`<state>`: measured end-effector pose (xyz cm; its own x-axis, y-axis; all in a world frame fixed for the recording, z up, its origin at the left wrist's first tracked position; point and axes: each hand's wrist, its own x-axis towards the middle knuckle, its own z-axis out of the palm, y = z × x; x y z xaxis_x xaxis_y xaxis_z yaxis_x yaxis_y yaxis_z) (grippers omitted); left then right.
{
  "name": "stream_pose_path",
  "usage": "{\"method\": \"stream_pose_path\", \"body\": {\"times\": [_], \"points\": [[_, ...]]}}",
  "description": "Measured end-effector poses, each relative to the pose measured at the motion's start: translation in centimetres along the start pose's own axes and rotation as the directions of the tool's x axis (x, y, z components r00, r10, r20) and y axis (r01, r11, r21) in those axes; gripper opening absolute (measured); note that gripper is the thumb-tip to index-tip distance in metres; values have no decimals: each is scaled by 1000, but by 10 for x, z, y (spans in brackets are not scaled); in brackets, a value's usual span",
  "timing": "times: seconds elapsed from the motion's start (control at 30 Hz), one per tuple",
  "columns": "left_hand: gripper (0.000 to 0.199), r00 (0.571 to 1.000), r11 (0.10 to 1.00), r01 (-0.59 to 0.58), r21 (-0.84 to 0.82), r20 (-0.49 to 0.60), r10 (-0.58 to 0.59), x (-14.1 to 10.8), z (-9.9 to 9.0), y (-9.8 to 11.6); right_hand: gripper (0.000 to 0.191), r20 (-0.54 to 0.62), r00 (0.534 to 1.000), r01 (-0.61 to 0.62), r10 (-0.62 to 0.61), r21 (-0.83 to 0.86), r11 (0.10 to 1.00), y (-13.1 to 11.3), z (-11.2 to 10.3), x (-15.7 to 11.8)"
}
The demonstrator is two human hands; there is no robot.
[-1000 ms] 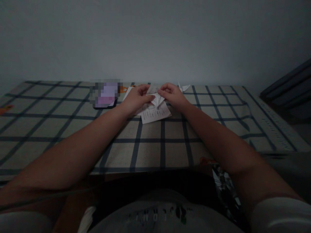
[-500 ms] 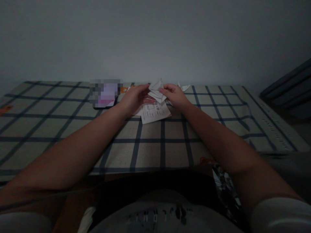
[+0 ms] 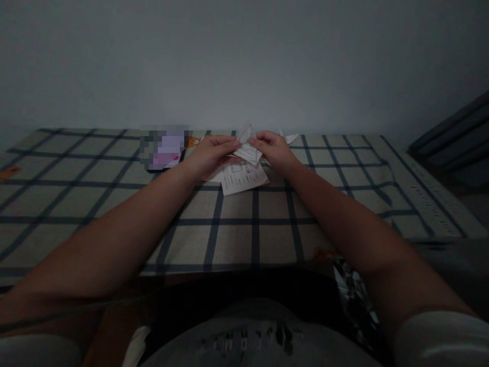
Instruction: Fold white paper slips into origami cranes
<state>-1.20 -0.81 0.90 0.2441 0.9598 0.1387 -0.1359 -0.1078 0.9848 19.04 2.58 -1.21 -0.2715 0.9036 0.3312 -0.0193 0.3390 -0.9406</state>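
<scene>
Between my two hands is a folded piece of white paper (image 3: 247,150), its pointed tip upward. My left hand (image 3: 214,154) pinches its left side with the thumb on top. The fingers of my right hand (image 3: 274,149) are closed on its right side. Beneath the folded paper lies a printed sheet (image 3: 244,179) with small text and a framed picture, flat on the checked tablecloth (image 3: 237,244). Another white folded paper piece (image 3: 292,138) pokes out behind my right hand, partly hidden by it.
Left of my hands a phone (image 3: 167,153) with a lit screen, partly pixelated, rests on the cloth. A pale wall (image 3: 244,61) rises behind the table. Dark slatted furniture (image 3: 454,142) stands at the far right.
My left fingers have come in from the paper's left edge and now pinch it, thumb on top. The folded paper has tilted slightly; the right hand has barely moved.
</scene>
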Motion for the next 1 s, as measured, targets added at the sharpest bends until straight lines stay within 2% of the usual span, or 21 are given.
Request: {"method": "stream_pose_path", "body": {"times": [0.23, 0.4, 0.6, 0.77, 0.87, 1.0], "points": [[27, 999, 998, -13, 56, -33, 15, 6, -5, -8, 42, 25, 1000, 17, -16, -58, 998, -3, -1, -2], [35, 996, 990, -49, 136, -69, 59, 2, -2, -4, 49, 34, 999, 33, -31, -55, 998, -3, 0, -3], [35, 990, 985, -53, 163, -121, 74, 1, 1, -4, 49, 87, 994, 71, -61, -105, 992, -4, -1, -3], [34, 994, 988, -22, 151, -106, 38, 5, -3, -6, 48, 101, 992, 88, -73, -149, 985, -7, -2, -6], [31, 989, 985, 29, 169, -150, -4, 4, -1, -3, 49, 97, 993, 78, -63, -158, 984, -9, 0, -8], [29, 984, 982, 58, 181, -176, -25, 3, 1, -1, 48, 100, 994, 51, -45, -64, 997, -8, 2, -8]]}}
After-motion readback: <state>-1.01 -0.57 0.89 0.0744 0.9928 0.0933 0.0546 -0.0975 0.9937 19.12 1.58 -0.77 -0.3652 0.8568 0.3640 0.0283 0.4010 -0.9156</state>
